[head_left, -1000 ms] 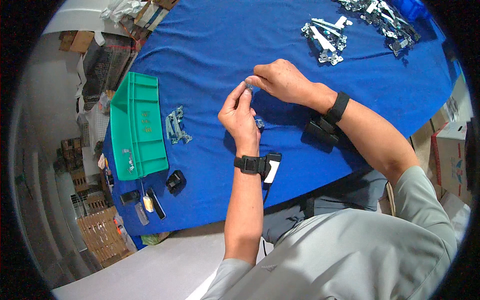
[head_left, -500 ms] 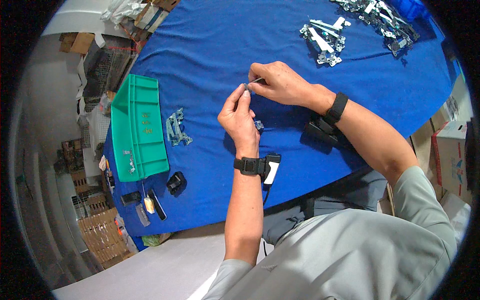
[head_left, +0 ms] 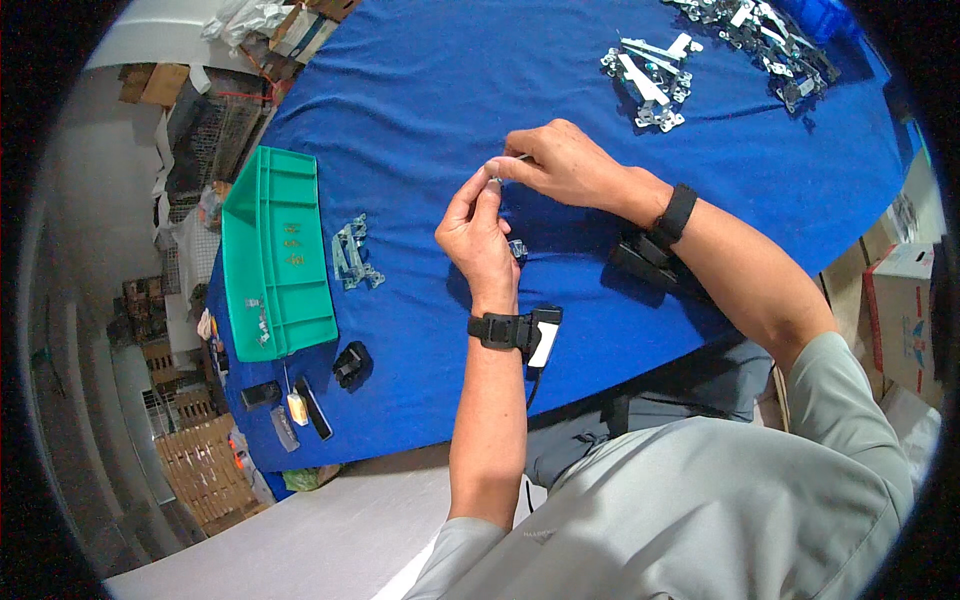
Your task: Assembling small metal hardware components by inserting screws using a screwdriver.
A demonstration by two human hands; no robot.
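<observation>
Near the middle of the blue cloth, my left hand (head_left: 480, 238) is closed, thumb and fingertips pinched on a small metal piece mostly hidden by the fingers. A shiny metal part (head_left: 517, 250) shows at the palm side of this hand; whether it is joined to the pinched piece I cannot tell. My right hand (head_left: 568, 168) is closed too, its thumb and forefinger meeting the left fingertips. From its grip a bit of thin metal rod (head_left: 524, 157) peeks out. To the left lie several flat grey metal brackets (head_left: 354, 252).
A green compartmented tray (head_left: 328, 255) at left holds small brass-coloured and silvery pieces. Below it lie a yellow-handled tool (head_left: 298, 408) and black items (head_left: 351, 365). Metal hinge-like assemblies (head_left: 650, 85) are heaped at far right. A black object (head_left: 645, 262) sits under my right forearm.
My right thumb has shifted slightly left and up onto the left fingertips, covering more of the small piece. Less of the rod shows. My left hand stays in place.
</observation>
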